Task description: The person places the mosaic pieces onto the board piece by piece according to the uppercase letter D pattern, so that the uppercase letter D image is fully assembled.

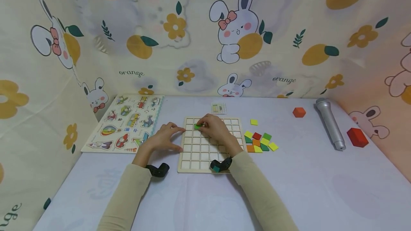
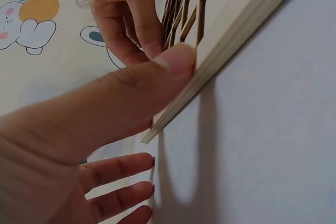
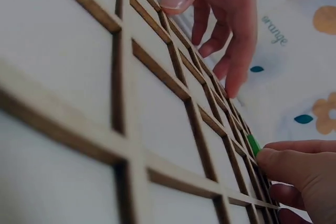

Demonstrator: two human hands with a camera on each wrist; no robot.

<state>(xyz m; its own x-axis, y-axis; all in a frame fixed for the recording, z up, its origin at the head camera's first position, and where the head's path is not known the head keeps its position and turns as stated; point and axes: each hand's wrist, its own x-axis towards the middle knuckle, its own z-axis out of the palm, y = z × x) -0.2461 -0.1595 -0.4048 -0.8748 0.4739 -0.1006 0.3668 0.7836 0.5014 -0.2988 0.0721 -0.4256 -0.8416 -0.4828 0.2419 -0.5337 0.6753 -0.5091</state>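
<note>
A wooden grid board (image 1: 192, 171) with square cells lies on the table. Over its far left part, my right hand (image 1: 216, 129) pinches a small green square tile (image 1: 197, 127) between thumb and finger. The right wrist view shows that green tile (image 3: 253, 144) tilted against the grid bars at the fingertips. My left hand (image 1: 164, 137) rests at the board's left edge, its thumb and index fingertip touching the side. In the left wrist view the thumb (image 2: 178, 59) presses on the frame, while the other fingers extend beyond it.
Several yellow, green, orange and red tiles (image 1: 257, 142) lie right of the board, one yellow tile (image 1: 254, 122) apart. A small patterned card (image 1: 219, 108) sits behind it. A picture puzzle board (image 1: 128, 117) lies left. Far right are a grey microphone-like cylinder (image 1: 330, 124) and red blocks (image 1: 357, 137).
</note>
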